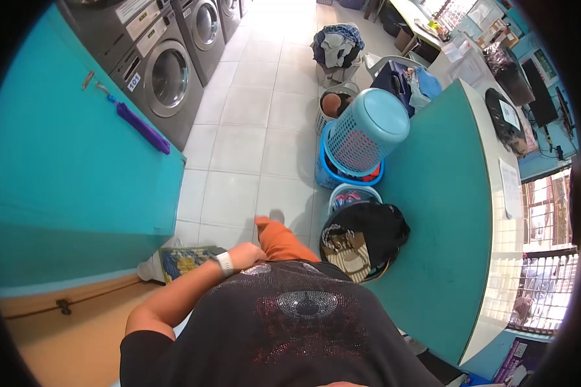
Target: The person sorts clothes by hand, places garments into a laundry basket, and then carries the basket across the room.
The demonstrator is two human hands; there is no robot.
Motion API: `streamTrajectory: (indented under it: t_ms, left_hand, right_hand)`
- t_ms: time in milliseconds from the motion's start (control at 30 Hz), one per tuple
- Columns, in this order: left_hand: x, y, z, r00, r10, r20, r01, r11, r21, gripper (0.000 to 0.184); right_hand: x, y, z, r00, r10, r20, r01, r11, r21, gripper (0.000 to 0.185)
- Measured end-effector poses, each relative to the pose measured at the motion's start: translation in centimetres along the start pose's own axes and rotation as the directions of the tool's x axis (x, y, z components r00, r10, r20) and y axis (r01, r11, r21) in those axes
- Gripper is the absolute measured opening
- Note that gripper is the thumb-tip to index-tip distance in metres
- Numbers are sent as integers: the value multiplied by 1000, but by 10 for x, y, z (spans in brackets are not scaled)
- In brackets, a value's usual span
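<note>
My left hand (245, 256), with a white-banded watch (225, 264) on its wrist, is closed at the hem of the black shirt (290, 322) on my body. The shirt has a glittery eye-like print. Below the hem one leg in orange trousers (284, 244) shows, with the foot on the floor. My right hand is out of view. To the right of the leg, a black bag or cloth (379, 226) and a striped item with a chain (350, 256) lie on a basket.
Grey washing machines (168, 77) line the left beyond a teal door (58, 148) with a purple item (142, 128) hanging on it. Several laundry baskets, one upturned and light blue (374, 122), stand along the teal counter side (432, 213). Tiled floor (239, 148) runs between.
</note>
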State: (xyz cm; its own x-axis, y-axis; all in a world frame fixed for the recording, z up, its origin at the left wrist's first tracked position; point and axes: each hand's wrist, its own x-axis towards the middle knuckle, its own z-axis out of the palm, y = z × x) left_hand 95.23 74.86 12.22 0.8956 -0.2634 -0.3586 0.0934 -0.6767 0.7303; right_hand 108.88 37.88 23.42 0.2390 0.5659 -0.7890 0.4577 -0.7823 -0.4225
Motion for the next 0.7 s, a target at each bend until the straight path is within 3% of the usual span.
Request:
streamTrajectory:
  t_ms: [133,167,233,267,300,333,400,433,500,567,667,700]
  left_hand:
    - [62,-60,-70,991,125,50,-127,991,31,18]
    - [74,-69,-93,990,134,45,-136,990,40,18]
    - [90,-86,-143,999,-5,-51,-3,988,-157,19]
    - [98,-92,-171,999,3,-52,-10,989,-145,19]
    - [102,-95,-196,981,-70,-181,28,974,-227,20]
    - [102,-97,-221,942,-151,-301,52,949,-311,22]
    - [100,-90,-276,880,-257,-400,128,939,-320,28]
    - [92,-90,-288,861,-279,-426,173,947,-271,27]
    - [98,-100,-303,841,-301,-450,217,949,-230,26]
    - [111,-111,-319,845,-254,-470,158,959,-235,25]
    - [146,-140,-360,837,-167,-521,63,975,-212,23]
    - [161,-151,-375,835,-167,-524,64,976,-209,23]
  right_hand:
    - [36,-52,-102,977,73,200,-65,997,-48,29]
    - [56,-61,-131,980,51,191,-37,996,-78,28]
    - [113,-68,-194,987,-160,22,161,967,-197,27]
    - [142,-78,-222,951,-267,-153,258,963,-78,26]
    - [175,-92,-251,938,-278,-206,300,950,84,28]
    - [204,-110,-278,937,-280,-208,315,936,159,34]
    - [268,-120,-309,922,-334,-194,380,876,296,49]
    - [290,-113,-329,943,-312,-114,332,868,369,54]
    - [350,-128,-353,926,-376,-43,375,897,232,44]
    - [379,-136,-388,919,-393,-20,390,904,176,34]
    - [425,-141,-440,838,-545,-37,538,811,232,25]
    - [440,-145,-457,816,-563,-129,577,808,121,21]
